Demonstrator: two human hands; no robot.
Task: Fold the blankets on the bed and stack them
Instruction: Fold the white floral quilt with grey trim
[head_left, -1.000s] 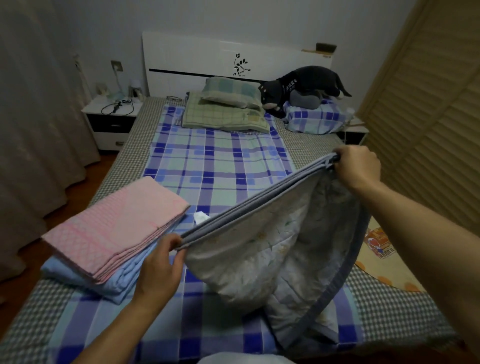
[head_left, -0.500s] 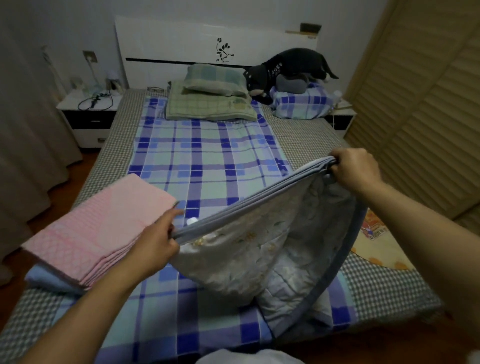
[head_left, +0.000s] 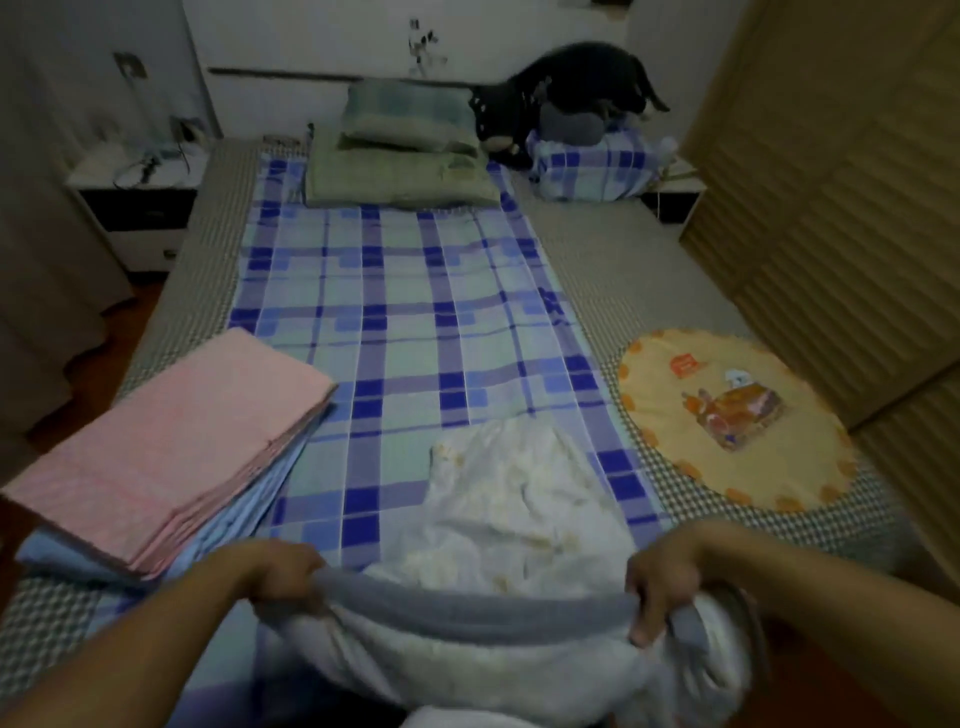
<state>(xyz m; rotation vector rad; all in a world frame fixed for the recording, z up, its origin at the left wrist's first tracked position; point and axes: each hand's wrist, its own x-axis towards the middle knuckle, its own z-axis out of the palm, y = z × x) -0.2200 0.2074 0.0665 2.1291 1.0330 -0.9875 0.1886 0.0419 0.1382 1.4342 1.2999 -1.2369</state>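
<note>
A view from a head-worn camera looks down the length of a bed (head_left: 639, 244) covered by a blue and green checked sheet (head_left: 405, 332), in a dim bedroom. At the near left corner two blankets are already folded and stacked: a pink blanket (head_left: 171, 441) lies flat on top of a light blue blanket (head_left: 249, 512), whose edges show beneath it. A third piece, a pale quilt (head_left: 519, 509) with a faint yellow print and a grey border, is mid-fold at the foot of the bed. The left hand (head_left: 283, 577) has its fingers curled tightly round the grey edge at one end, and the right hand (head_left: 660, 587) pinches the same edge at the other end, thumb pointing down over the cloth. The edge is stretched between the two hands, close to the person's body, while the rest of the quilt lies rumpled on the sheet beyond and hangs in loose folds below the hands. Judging by this, roughly two thirds of the task is done; the quilt needs further folding into a flat shape and placing on the pink blanket. Near the headboard lie a green pillow (head_left: 410, 117), a folded green cloth (head_left: 395, 176) and a dark plush animal (head_left: 566, 88). A round yellow mat (head_left: 727, 415) lies on the right.
</note>
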